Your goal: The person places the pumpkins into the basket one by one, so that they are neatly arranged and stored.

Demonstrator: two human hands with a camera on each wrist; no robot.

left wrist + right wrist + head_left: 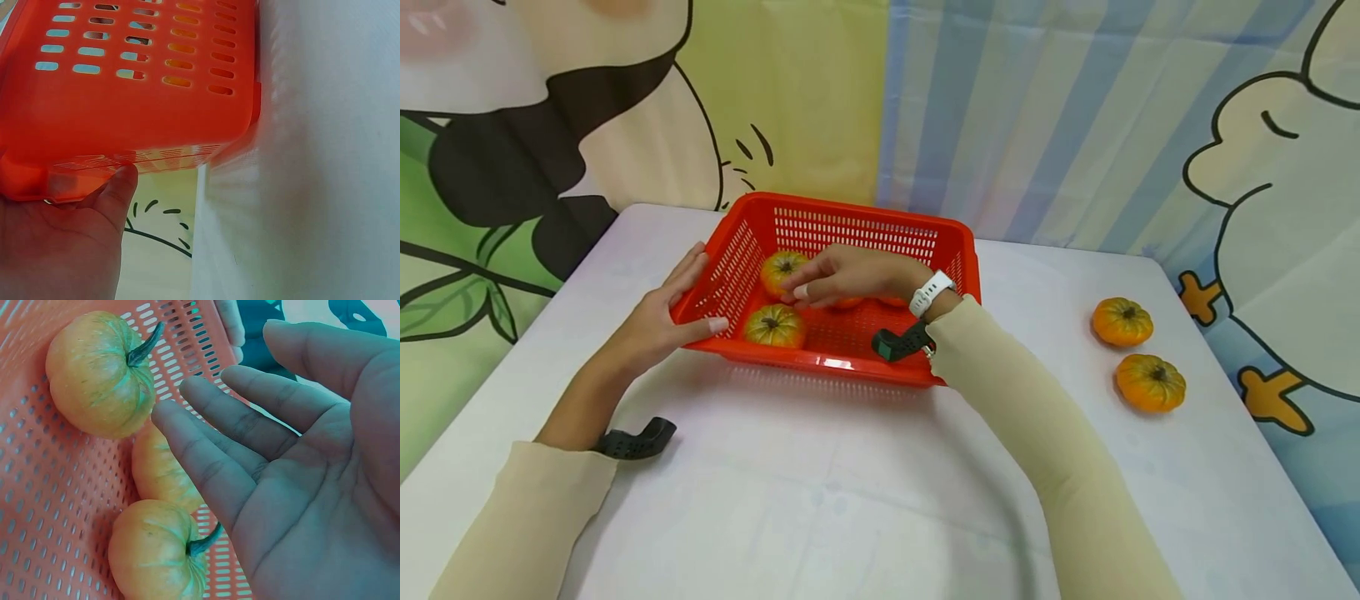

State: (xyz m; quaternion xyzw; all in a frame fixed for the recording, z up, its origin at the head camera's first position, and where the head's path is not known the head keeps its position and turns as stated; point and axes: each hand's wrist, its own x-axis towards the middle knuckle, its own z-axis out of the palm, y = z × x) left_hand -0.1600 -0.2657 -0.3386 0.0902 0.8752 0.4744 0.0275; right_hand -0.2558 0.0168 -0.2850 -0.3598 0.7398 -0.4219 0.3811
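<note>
A red plastic basket [880, 367] with slotted walls stands on the table. My left hand [658, 321] grips its left front corner, the thumb over the rim and the fingers along the outside. Inside lie several small orange pumpkins; one pumpkin [775, 327] sits at the front left and another pumpkin [781, 271] behind it. My right hand [850, 279] hovers over the basket, partly covering more pumpkins. In the right wrist view its fingers [206, 462] are nearly straight, the thumb apart, with nothing in the palm and a stemmed pumpkin [100, 375] beyond.
Two more orange pumpkins, a rear pumpkin [1122, 322] and a nearer pumpkin [1150, 383], lie on the white table [820, 500] to the right. A cartoon-printed curtain [1037, 125] hangs right behind the table's back edge.
</note>
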